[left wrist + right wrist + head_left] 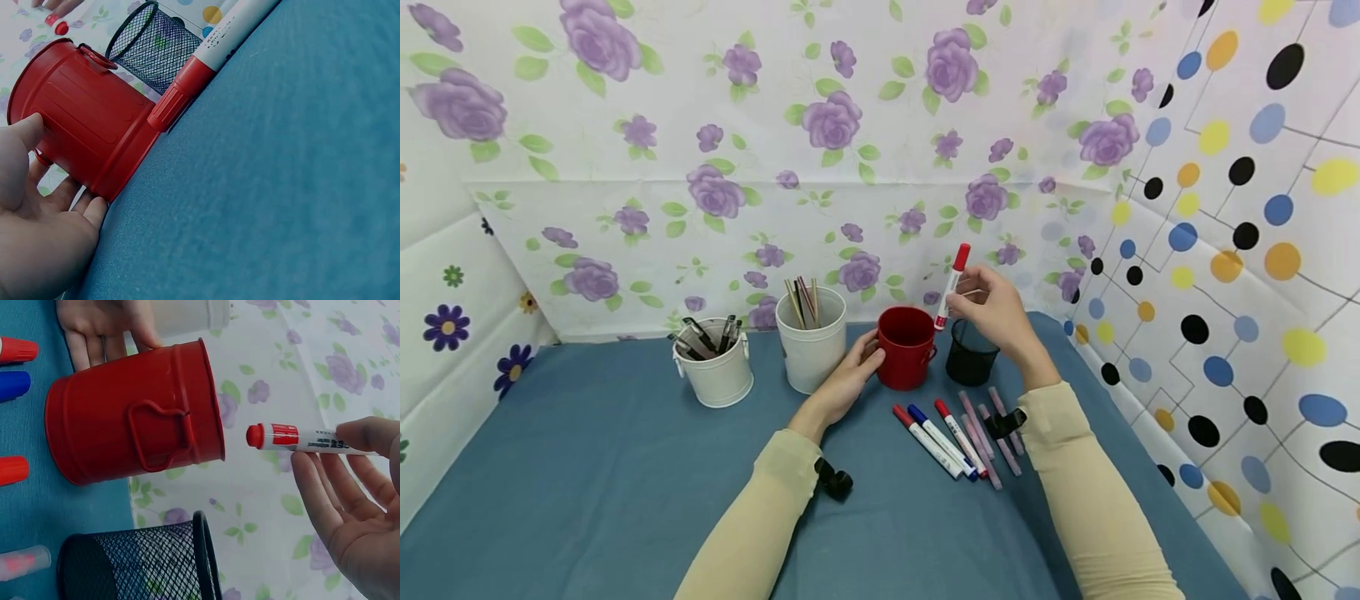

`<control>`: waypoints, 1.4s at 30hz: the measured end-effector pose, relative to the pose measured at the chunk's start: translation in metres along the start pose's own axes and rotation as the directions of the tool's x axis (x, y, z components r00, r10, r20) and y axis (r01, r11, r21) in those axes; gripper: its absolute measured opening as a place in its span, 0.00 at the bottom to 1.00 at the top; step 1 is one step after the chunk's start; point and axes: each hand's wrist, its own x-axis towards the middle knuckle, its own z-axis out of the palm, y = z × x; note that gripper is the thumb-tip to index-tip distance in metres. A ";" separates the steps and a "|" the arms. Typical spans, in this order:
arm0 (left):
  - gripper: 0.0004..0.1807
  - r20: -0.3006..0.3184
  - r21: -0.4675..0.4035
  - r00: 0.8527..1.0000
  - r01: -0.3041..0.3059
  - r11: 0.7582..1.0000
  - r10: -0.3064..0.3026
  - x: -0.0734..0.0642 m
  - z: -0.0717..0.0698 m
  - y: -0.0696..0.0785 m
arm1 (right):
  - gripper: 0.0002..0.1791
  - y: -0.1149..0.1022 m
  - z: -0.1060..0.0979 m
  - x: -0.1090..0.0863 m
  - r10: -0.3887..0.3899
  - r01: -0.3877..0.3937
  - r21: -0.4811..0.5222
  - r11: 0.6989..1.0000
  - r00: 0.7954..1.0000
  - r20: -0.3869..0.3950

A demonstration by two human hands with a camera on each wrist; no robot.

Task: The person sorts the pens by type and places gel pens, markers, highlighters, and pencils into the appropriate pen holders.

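A small red metal bucket point(904, 360) stands upright on the blue cloth. My left hand point(850, 379) grips its left side, the thumb in front and the fingers round behind. In my right hand point(996, 310) a white marker with a red cap point(952, 286) is pinched between thumb and fingers. It is held nearly upright, cap uppermost, beside the bucket's right rim. The right wrist view shows the marker's red lower end point(255, 435) apart from the bucket's mouth. Below my right hand stands a black mesh pen cup point(972, 367). The bucket's inside is mostly shadowed.
Red-capped and blue-capped markers point(934, 442) lie in front of the bucket, with several pinkish translucent sticks point(977, 427) to their right. A white bucket of pens point(722, 385) and a white cup of thin sticks point(812, 358) stand left. Patterned sheets enclose the back and sides.
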 end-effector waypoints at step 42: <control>0.33 -0.008 -0.019 1.000 -0.009 1.000 0.009 0.000 0.001 0.002 | 0.18 0.027 0.034 0.026 0.001 0.014 -0.110 0.994 0.992 0.129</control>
